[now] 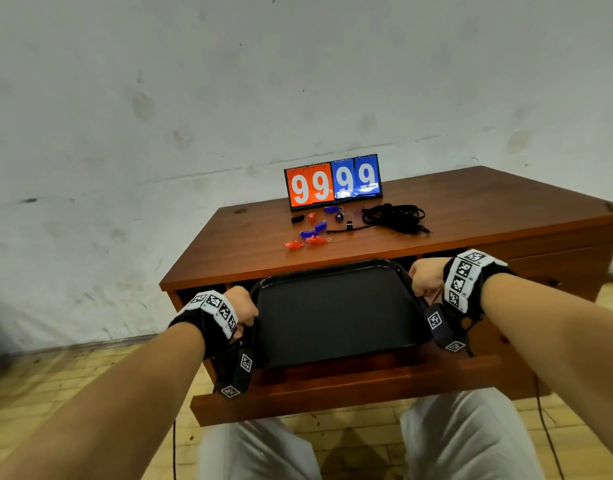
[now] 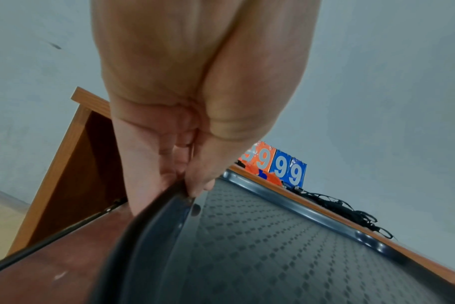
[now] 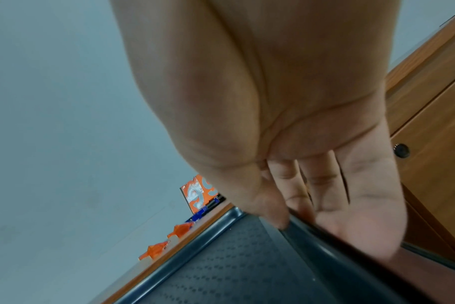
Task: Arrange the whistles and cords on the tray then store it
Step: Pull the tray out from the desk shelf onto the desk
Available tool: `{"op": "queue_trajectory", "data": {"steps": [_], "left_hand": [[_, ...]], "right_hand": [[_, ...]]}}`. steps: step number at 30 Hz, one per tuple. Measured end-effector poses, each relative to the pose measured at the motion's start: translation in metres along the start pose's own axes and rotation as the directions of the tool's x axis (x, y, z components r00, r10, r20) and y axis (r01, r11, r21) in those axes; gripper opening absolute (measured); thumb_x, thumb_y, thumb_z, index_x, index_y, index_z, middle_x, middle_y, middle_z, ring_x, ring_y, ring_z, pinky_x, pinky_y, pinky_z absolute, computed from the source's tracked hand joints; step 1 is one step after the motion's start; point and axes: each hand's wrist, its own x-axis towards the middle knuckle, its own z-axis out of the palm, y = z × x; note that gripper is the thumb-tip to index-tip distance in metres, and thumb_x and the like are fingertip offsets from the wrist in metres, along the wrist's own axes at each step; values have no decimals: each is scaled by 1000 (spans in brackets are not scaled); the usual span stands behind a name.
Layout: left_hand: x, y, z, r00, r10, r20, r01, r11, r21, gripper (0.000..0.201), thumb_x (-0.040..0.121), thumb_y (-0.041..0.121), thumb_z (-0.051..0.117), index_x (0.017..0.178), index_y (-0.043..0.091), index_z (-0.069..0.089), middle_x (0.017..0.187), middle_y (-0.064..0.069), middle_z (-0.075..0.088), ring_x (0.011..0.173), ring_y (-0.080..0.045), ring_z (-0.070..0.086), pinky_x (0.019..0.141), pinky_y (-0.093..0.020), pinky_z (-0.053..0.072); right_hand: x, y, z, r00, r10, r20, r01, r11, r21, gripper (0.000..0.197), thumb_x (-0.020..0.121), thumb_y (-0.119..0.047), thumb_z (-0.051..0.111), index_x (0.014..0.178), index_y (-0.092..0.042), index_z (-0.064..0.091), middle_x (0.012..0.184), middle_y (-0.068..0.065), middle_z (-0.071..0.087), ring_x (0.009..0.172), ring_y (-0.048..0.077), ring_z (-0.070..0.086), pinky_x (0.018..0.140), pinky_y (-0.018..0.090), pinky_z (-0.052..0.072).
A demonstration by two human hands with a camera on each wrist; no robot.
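Hands: left hand (image 1: 244, 308) and right hand (image 1: 425, 277) pinch opposite rims of black textured plastic tray (image 1: 336, 320) above open wooden drawer (image 1: 332, 393). Risk: far rim catching tabletop (image 1: 471, 209) edge, tilting tray.

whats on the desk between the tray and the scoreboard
In the head view, scattered whistles in orange, blue and black lie on the desktop between the tray and the scoreboard, with black cords off to the right.

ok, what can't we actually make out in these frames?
- Left hand fingers under the tray rim: hidden by the tray in all views.
- Drawer interior: covered by the tray in the head view.
- Whistles: too small in the head view to count surely.
- Cords: tangled; number unclear.
- Scoreboard: mostly blocked by the right hand in the right wrist view.
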Motion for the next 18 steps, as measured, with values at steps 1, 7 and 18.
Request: {"op": "queue_trajectory", "data": {"steps": [1, 7, 18], "left_hand": [[-1, 2, -4, 1000, 7, -9, -7, 1000, -9, 13, 83, -10, 62, 95, -6, 67, 85, -22, 68, 68, -36, 67, 68, -43, 58], [-3, 20, -24, 996, 48, -71, -52, 997, -49, 23, 82, -10, 59, 103, -10, 67, 96, -30, 70, 68, -39, 67, 68, -50, 60], [64, 39, -49, 992, 76, -100, -76, 997, 2, 26, 73, -9, 67, 100, -12, 67, 82, -24, 69, 79, -37, 71, 69, -49, 58]], "right_hand": [[0, 0, -3, 1000, -6, -16, 7, 1000, 24, 27, 86, -2, 56, 111, 5, 65, 95, 23, 72, 81, 35, 68, 67, 39, 56], [30, 8, -28, 998, -20, -64, 31, 983, 180, 42, 66, -17, 56, 99, 7, 69, 93, 28, 72, 84, 45, 71, 78, 50, 57], [42, -22, -56, 991, 0, -137, 60, 900, 433, 31, 87, 3, 48, 57, -7, 44, 37, 5, 40, 31, 17, 39, 42, 20, 33]]}}
